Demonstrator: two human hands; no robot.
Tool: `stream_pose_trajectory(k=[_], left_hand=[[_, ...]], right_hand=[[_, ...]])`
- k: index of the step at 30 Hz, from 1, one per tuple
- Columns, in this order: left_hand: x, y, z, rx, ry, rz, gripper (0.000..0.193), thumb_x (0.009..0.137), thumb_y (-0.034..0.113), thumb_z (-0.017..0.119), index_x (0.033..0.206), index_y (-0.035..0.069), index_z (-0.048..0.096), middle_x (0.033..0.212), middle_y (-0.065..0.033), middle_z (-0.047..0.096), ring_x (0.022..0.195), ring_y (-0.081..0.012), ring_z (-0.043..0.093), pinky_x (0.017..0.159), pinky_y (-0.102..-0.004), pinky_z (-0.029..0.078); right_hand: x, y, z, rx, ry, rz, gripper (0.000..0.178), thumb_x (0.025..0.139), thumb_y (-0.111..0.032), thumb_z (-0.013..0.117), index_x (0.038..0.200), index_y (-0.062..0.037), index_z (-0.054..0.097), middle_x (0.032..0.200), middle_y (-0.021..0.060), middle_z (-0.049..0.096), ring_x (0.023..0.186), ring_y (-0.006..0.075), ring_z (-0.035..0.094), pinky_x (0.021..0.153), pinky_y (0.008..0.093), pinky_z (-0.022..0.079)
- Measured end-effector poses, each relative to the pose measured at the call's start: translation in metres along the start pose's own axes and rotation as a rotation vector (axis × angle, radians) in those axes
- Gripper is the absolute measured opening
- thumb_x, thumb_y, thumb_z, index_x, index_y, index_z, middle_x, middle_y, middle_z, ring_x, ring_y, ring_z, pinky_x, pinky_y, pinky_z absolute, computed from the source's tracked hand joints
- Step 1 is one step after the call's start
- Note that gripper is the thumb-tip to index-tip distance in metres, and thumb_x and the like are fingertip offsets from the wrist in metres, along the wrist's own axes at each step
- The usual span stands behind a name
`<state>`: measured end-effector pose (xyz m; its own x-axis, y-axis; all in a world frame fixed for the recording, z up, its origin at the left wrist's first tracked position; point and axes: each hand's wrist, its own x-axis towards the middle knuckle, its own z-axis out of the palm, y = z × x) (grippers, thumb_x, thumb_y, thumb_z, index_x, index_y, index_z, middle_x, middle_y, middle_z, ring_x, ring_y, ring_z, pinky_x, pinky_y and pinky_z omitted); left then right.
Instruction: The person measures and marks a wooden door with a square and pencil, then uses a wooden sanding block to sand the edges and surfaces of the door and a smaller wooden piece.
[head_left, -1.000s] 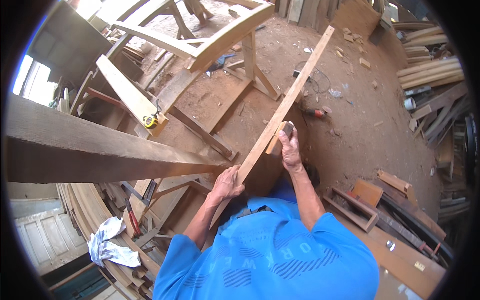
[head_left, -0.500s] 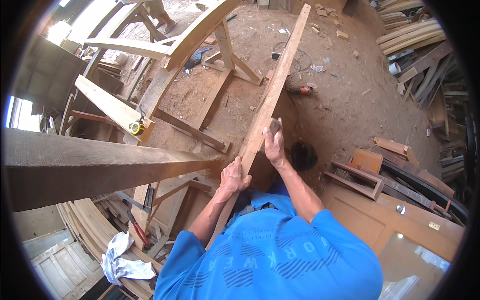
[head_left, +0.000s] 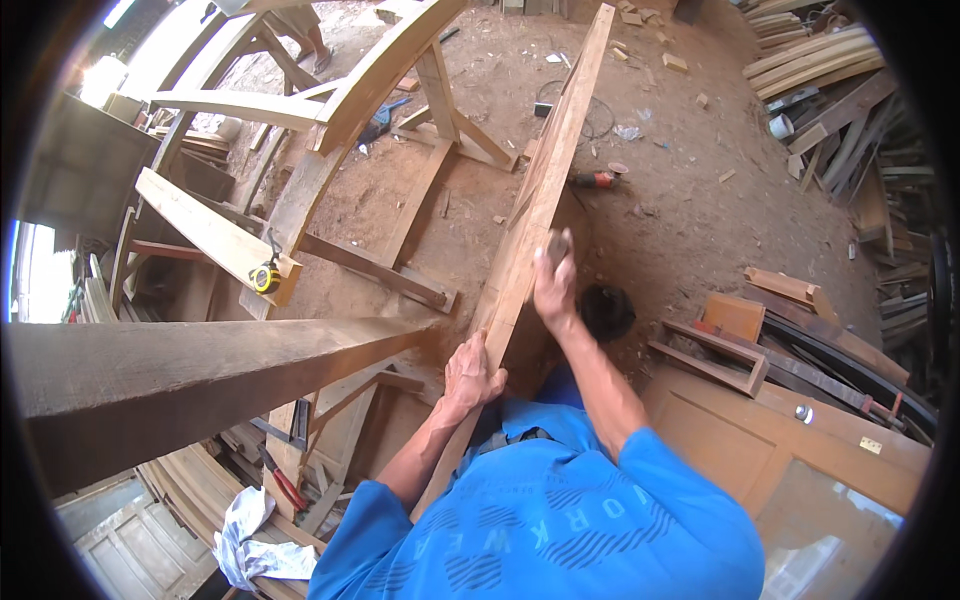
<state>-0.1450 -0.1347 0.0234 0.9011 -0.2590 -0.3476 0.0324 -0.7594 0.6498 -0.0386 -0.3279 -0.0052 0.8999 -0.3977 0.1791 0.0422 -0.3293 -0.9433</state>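
Note:
A long pale wooden beam [head_left: 540, 215] runs from beside my waist out to the far side of the yard. My left hand [head_left: 473, 372] is wrapped over its near part, fingers closed on the edge. Just right of the beam, my right hand [head_left: 553, 288] grips a small brown block [head_left: 560, 243], thumb on one side and fingers on the other. The block is partly covered by the fingers. Whether it touches the beam's right side, I cannot tell.
A thick dark timber [head_left: 210, 365] juts in from the left. Beyond it stand a wooden frame [head_left: 385, 75] and a board carrying a yellow tape measure [head_left: 265, 278]. A red power tool [head_left: 597, 179] lies on the ground. A panelled door [head_left: 720, 430] is at my right.
My right hand and the block have shifted slightly right relative to the beam, and the block has tilted. My left hand keeps its hold. The whole view has moved a little.

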Motion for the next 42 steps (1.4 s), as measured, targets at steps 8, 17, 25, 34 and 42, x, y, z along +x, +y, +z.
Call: stream_pose_trajectory(k=[8, 17, 25, 34, 42], left_hand=[[0.005, 0.002, -0.004, -0.016, -0.025, 0.043, 0.081, 0.082, 0.033, 0.070, 0.146, -0.004, 0.037, 0.125, -0.0302, 0.059, 0.111, -0.0460, 0.056, 0.098, -0.0522, 0.046], [0.004, -0.007, -0.002, -0.153, 0.026, 0.157, 0.060, 0.104, 0.027, 0.045, 0.153, -0.003, 0.030, 0.130, -0.0314, 0.056, 0.114, -0.0477, 0.053, 0.105, -0.0519, 0.038], [0.008, -0.004, -0.011, -0.122, -0.047, 0.093, 0.059, 0.104, 0.028, 0.045, 0.153, -0.001, 0.030, 0.132, -0.0322, 0.054, 0.118, -0.0478, 0.052, 0.106, -0.0520, 0.037], [0.008, 0.000, -0.008, -0.165, -0.101, 0.092, 0.061, 0.105, 0.031, 0.044, 0.154, 0.000, 0.028, 0.144, -0.0294, 0.048, 0.137, -0.0438, 0.043, 0.117, -0.0525, 0.029], [0.007, -0.014, 0.007, -0.139, 0.043, 0.166, 0.061, 0.105, 0.034, 0.042, 0.155, 0.001, 0.029, 0.141, -0.0293, 0.050, 0.128, -0.0448, 0.047, 0.112, -0.0525, 0.033]], right_hand=[[0.026, 0.020, -0.008, -0.075, -0.042, -0.122, 0.059, 0.103, -0.024, 0.055, 0.144, 0.0125, 0.033, 0.131, 0.0322, 0.054, 0.119, 0.0388, 0.056, 0.104, 0.0444, 0.043], [-0.063, -0.021, 0.001, -0.039, -0.030, -0.013, 0.066, 0.100, -0.025, 0.056, 0.147, 0.0123, 0.028, 0.133, 0.0296, 0.053, 0.126, 0.0370, 0.052, 0.111, 0.0426, 0.038], [-0.015, 0.011, -0.001, -0.144, -0.084, -0.214, 0.059, 0.103, -0.024, 0.052, 0.145, 0.0118, 0.030, 0.126, 0.0280, 0.058, 0.123, 0.0358, 0.056, 0.108, 0.0429, 0.041], [0.079, 0.035, -0.008, -0.062, 0.032, -0.015, 0.054, 0.102, -0.026, 0.057, 0.138, 0.0119, 0.043, 0.122, 0.0272, 0.062, 0.114, 0.0357, 0.062, 0.098, 0.0398, 0.048], [-0.103, -0.019, -0.004, -0.048, -0.119, 0.022, 0.063, 0.101, -0.022, 0.054, 0.146, 0.0143, 0.029, 0.136, 0.0279, 0.051, 0.130, 0.0370, 0.050, 0.114, 0.0437, 0.035]])
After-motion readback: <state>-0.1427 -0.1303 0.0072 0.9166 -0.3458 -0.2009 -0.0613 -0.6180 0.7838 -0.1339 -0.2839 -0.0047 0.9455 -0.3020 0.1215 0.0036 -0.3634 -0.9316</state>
